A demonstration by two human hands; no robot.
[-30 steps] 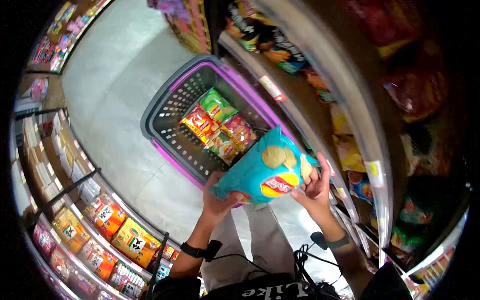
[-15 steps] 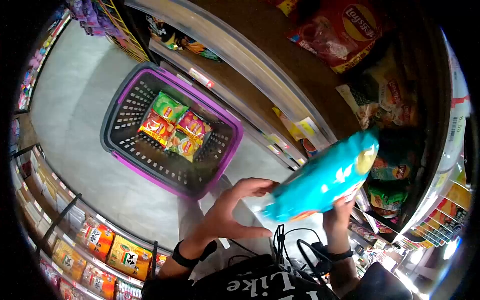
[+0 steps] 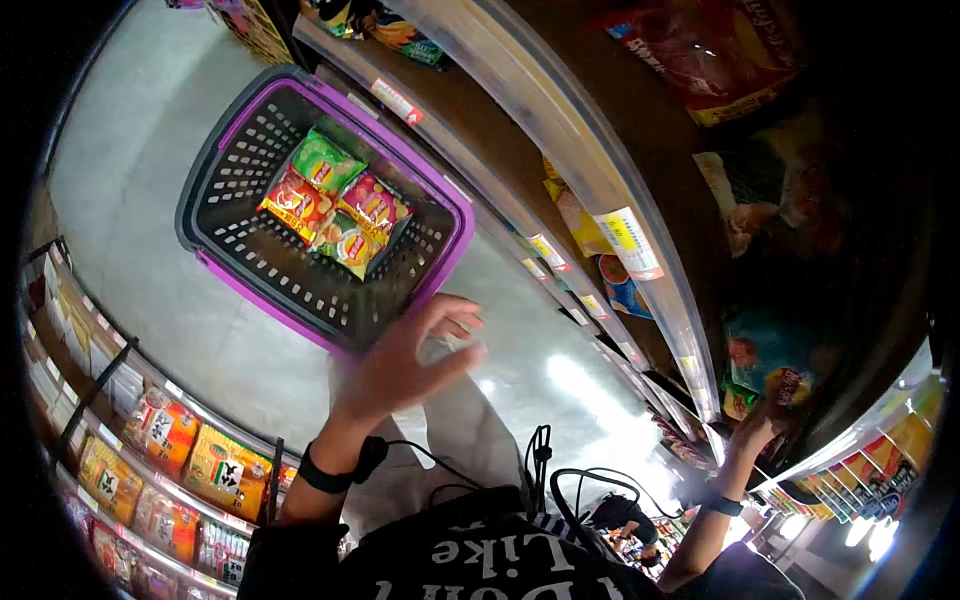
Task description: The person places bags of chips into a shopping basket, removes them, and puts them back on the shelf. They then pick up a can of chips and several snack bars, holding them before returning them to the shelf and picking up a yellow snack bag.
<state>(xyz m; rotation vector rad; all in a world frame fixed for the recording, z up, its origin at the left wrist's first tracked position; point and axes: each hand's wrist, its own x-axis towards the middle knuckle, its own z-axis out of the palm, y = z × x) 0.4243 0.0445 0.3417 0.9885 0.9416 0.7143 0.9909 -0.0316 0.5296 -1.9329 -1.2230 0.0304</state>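
My left hand [image 3: 410, 355] is empty, its thumb apart from its curved fingers, just below the near rim of the grey and purple basket [image 3: 205, 262]. Inside the basket lie a green chip bag [image 3: 323, 163], a red one [image 3: 297, 203], a dark pink one [image 3: 373, 203] and a yellow-green one [image 3: 350, 243]. At the right, my right hand [image 3: 765, 420] reaches into a dark shelf, its fingers on the lower edge of a blue chip bag [image 3: 760, 350]. Shadow partly hides the fingertips and the bag.
Shelf edges with price tags [image 3: 628, 242] curve along the right, and a red chip bag [image 3: 710, 55] lies on the upper shelf. Orange and yellow packages [image 3: 225, 470] fill the lower-left shelves. Another person [image 3: 630, 525] is visible at the bottom right. Black cables hang before my shirt.
The blue bag has gone from between both hands over the basket to the shelf on the right, with my right hand. My left hand has let go of it and moved left.
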